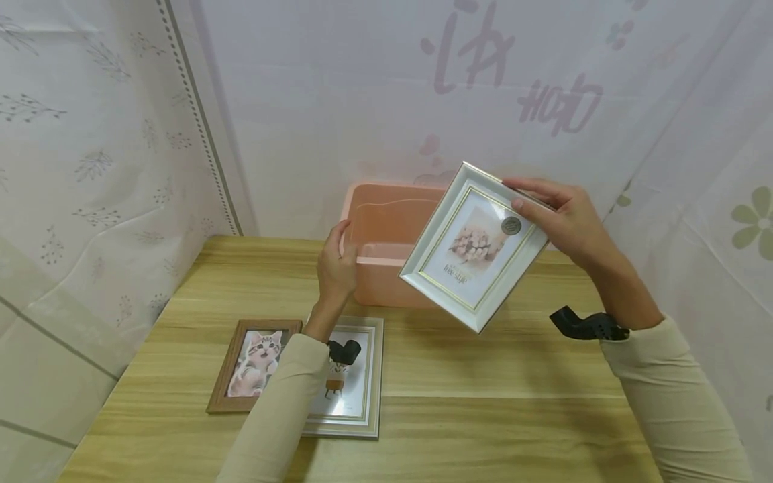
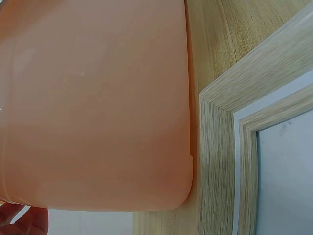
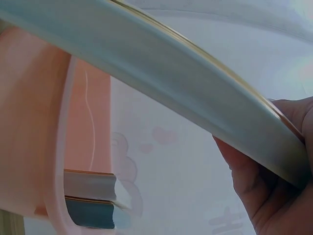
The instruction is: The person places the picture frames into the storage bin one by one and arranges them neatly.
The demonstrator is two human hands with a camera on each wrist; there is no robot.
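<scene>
In the head view, a white picture frame [image 1: 474,249] with a gold inner line and a flower print hangs tilted in the air, hiding the right part of a pink plastic bin [image 1: 386,285]. My right hand [image 1: 570,223] holds the frame by its upper right edge, thumb on the front. At the bin's left end, my left hand [image 1: 335,265] grips the rim; its fingertips [image 2: 36,220] show at the lower left of the left wrist view. Inside the bin, the right wrist view shows a pale edge [image 3: 88,185] above a dark teal edge [image 3: 90,213]; their kind is unclear.
A brown wooden frame [image 1: 232,396] with a kitten picture lies flat on the wooden table [image 1: 483,416]. Beside it lies a larger pale wood-toned frame [image 1: 374,382], partly under my left forearm and close to the bin. A printed curtain [image 1: 314,100] hangs behind.
</scene>
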